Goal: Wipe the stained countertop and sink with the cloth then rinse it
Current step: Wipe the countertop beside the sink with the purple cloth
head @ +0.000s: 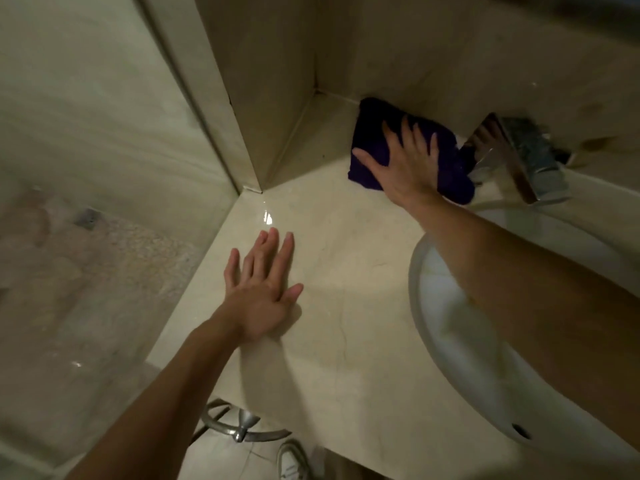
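Observation:
A dark purple cloth (446,157) lies folded on the cream marble countertop (346,323), pushed up against the back wall. My right hand (403,161) presses flat on top of the cloth, fingers spread, with the forearm reaching across the white oval sink (446,348). Flat on the bare countertop near its left edge rests my left hand (261,292), palm down, fingers apart and holding nothing. A small wet glint shows on the counter just beyond the left fingertips.
A chrome wall faucet (512,157) juts out right of the cloth, over the sink's back rim. A tiled wall corner (252,190) bounds the counter on the left, beside a glass shower panel (86,202). Below the counter's front edge hang a metal towel ring (239,424) and a white shoe (292,460).

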A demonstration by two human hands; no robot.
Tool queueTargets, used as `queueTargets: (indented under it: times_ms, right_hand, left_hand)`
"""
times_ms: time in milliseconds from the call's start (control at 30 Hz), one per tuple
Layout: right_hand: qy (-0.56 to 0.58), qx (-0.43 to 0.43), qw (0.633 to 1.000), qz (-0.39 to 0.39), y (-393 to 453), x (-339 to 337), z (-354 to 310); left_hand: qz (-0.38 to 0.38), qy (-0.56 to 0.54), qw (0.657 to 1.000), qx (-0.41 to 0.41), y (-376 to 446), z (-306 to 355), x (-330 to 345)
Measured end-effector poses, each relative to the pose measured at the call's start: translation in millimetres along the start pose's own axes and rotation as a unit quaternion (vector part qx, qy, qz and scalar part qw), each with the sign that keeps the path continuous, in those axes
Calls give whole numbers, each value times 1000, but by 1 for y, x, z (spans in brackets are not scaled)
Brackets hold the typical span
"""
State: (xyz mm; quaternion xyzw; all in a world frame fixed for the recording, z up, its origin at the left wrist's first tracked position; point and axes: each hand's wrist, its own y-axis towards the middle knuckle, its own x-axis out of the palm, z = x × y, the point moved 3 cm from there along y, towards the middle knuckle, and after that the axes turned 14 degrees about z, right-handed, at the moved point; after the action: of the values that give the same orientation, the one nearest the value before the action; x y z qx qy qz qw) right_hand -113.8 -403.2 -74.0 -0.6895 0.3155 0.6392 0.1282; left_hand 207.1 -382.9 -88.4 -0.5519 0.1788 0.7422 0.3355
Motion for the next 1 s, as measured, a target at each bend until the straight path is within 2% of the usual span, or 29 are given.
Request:
queueTargets:
  times_ms: [100,300,433,567,700,833,1000]
  right_hand:
    - [22,-22,999,-34,-38,-9,-6]
    - [40,-92,995,-10,-189,-36,-38]
    - [47,-123,991,-11,-227,-41,-42]
    - [42,-124,990,-46,-171,-28,-43]
    - [47,-100,993,-50,-64,3,-56]
    - [28,-113,993,-18,16,20,-73]
    - [37,-162,985,-45,16,14,-76]
  left_hand:
    - [-7,-11,1000,8,2,-1,0]
    - [-43,-68,997,2,1,1,-10]
    - [-51,-66,997,10,-3,5,-15]
    - [-44,-52,998,18,-3,3,-13]
    - [-35,-40,999,-4,0,1,-7]
    - [-25,-38,999,1,2,6,-7]
    - [-28,-32,999,4,5,2,-8]
